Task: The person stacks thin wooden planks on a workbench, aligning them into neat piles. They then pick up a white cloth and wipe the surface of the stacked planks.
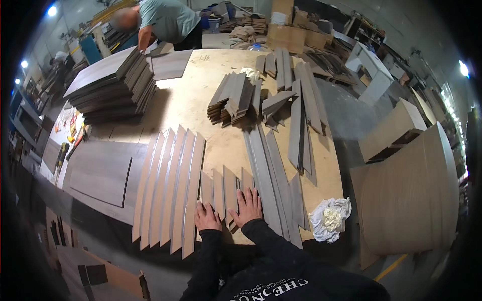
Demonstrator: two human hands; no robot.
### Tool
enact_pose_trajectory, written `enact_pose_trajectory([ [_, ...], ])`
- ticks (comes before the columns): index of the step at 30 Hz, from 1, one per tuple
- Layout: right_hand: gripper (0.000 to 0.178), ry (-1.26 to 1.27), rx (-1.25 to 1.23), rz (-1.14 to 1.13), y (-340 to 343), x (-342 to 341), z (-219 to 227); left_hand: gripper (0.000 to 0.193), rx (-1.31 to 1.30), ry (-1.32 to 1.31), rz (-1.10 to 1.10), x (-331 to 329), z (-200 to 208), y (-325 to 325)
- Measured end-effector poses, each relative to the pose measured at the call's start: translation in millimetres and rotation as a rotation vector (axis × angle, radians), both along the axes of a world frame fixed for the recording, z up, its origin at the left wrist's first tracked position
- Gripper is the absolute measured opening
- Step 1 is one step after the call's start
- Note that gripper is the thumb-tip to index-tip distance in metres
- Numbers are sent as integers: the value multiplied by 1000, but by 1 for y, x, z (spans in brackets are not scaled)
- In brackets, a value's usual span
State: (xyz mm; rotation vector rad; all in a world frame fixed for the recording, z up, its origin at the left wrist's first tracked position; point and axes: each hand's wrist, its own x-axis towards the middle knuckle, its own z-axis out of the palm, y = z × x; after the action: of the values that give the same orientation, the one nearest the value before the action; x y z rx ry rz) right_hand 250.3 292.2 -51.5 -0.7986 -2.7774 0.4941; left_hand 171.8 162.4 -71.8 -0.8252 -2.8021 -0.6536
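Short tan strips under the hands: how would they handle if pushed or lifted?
The short tan strips probably shift separately, as their ends are staggered. Each looks fairly stiff for its length, given the straight edges. The sharp, angle-cut tips might chip if knocked. Rolling seems unlikely: they look flat-faced, lying under the left hand and right hand.

Short tan-faced strips [230, 183] are lying flat in a row before you on the pale tabletop [175, 105], tan faces showing upward — their far ends are tapering to slanted points, with greyish edges showing between them. Your left hand [207, 218] and right hand [246, 206] are covering parts of the row, which is sitting between long tan-faced strips [198, 155] at left and long grey strips [263, 170] at right.
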Motion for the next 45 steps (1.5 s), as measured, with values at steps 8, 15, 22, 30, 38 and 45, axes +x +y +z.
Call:
enact_pose_trajectory([
  [8,54,-136,-4,199,-3,10,18,52,-201,-110,-146,2,1,17],
  [15,61,-9,-88,134,23,13,-4,59,-301,-248,-150,-1,29,34],
  [22,83,43,-97,-393,68,95,36,49,309,-289,-403,57,45,53],
  [30,90,-64,-292,-571,78,135,-1,66,269,-522,-309,136,1,70],
  [38,72,-138,-491,-555,84,145,5,73,326,-743,-214,132,-19,84],
  [45,62,-137,-455,-492,45,161,18,76,128,-628,-317,141,-3,79],
])
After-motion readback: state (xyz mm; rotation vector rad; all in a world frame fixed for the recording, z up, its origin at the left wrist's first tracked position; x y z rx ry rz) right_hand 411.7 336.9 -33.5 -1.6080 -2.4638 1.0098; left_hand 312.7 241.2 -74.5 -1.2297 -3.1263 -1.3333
